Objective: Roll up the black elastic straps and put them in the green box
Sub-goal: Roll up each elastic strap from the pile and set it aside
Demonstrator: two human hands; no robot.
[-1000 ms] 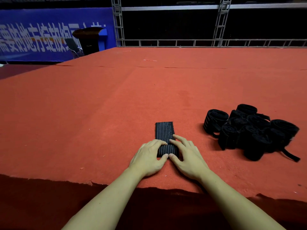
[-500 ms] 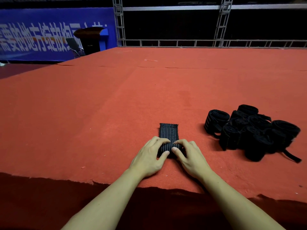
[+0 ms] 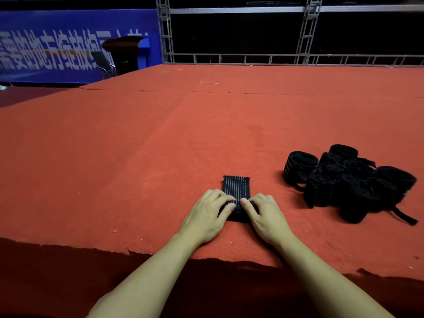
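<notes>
While both hands curl over it, the strap (image 3: pixel 236 189) lies near-centre on the red carpet (image 3: pixel 137 157) | left hand (image 3: pixel 207 216) and right hand (image 3: pixel 267 216) grip its rolled near end | rolled straps (image 3: pixel 351 182) piled right.

A red felt cloth (image 3: pixel 160 143) is covering the desk, its near edge (image 3: pixel 128 251) fraying raggedly over a darker red drop. Faint seams (image 3: pixel 270 93) are running across the cloth farther back. Beyond the far edge, a grey metal truss (image 3: pixel 238 58) is standing against a dark backdrop, two uprights rising from a low rail. Off to the left, a blue banner (image 3: pixel 57 42) with white lettering is hanging, and before it a dark lectern (image 3: pixel 125 53) is standing with a black chair (image 3: pixel 102 63) just beside it.
</notes>
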